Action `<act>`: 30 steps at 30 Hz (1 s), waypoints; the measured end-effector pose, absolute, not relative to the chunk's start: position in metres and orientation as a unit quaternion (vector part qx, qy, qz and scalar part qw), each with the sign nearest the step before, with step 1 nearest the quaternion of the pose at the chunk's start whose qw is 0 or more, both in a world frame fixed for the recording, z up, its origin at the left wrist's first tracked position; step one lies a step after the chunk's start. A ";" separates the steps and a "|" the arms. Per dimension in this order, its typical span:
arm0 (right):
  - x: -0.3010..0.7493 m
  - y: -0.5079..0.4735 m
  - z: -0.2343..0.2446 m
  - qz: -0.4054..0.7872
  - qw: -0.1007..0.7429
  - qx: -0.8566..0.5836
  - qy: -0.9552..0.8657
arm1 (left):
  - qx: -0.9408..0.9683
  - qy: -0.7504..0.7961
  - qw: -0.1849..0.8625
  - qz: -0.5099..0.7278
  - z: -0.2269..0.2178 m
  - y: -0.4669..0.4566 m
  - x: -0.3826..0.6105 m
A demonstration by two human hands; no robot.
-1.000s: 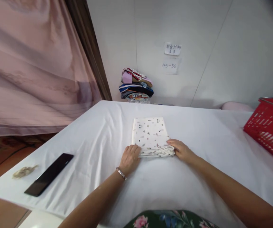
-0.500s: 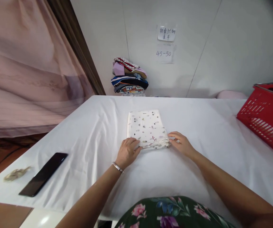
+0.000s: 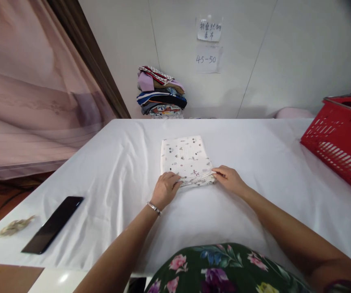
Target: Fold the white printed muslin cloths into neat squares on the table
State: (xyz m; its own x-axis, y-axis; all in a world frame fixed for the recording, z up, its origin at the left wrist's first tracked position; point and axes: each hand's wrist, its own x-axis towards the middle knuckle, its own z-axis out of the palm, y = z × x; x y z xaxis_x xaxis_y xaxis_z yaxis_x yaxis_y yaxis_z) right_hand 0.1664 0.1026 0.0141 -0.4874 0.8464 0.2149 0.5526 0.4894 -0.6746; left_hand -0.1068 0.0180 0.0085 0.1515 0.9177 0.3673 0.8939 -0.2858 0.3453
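A folded white cloth point(image 3: 185, 156) with small scattered prints lies flat on the white-covered table point(image 3: 248, 150). Its several layers show along the near edge. My left hand point(image 3: 165, 188), with a silver bracelet at the wrist, is closed on the near left corner, thumb below and fingers on top. At the near right corner, my right hand point(image 3: 229, 179) pinches the layered edge between thumb and fingers.
A black phone point(image 3: 53, 224) and a small beige bundle point(image 3: 16, 226) lie at the table's left. On the right stands a red perforated basket point(image 3: 340, 142). Folded fabrics point(image 3: 161, 93) are stacked beyond the far edge, and a pink curtain point(image 3: 35, 89) hangs left.
My right hand has closed from a looser touch into a pinch on the cloth's right corner. My left hand keeps its corner. The whole view has shifted slightly.
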 end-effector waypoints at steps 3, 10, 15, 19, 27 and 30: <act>0.165 0.098 0.020 0.260 0.305 -0.411 -0.819 | 0.758 0.595 0.023 0.266 0.008 0.018 -0.107; 0.166 0.096 0.025 0.356 0.224 -0.461 -0.782 | 0.759 0.593 0.012 0.269 0.007 0.016 -0.108; 0.165 0.100 0.025 0.529 0.230 -0.541 -0.612 | 0.761 0.589 0.014 0.272 0.006 0.015 -0.109; 0.160 0.104 0.030 0.589 0.138 -0.568 -0.559 | 0.761 0.585 0.011 0.278 0.004 0.014 -0.109; 0.147 0.114 0.046 0.555 0.052 -0.581 -0.594 | 0.756 0.582 -0.005 0.300 0.000 0.009 -0.108; 0.143 0.117 0.045 0.564 0.025 -0.588 -0.579 | 0.754 0.580 -0.011 0.309 -0.001 0.007 -0.108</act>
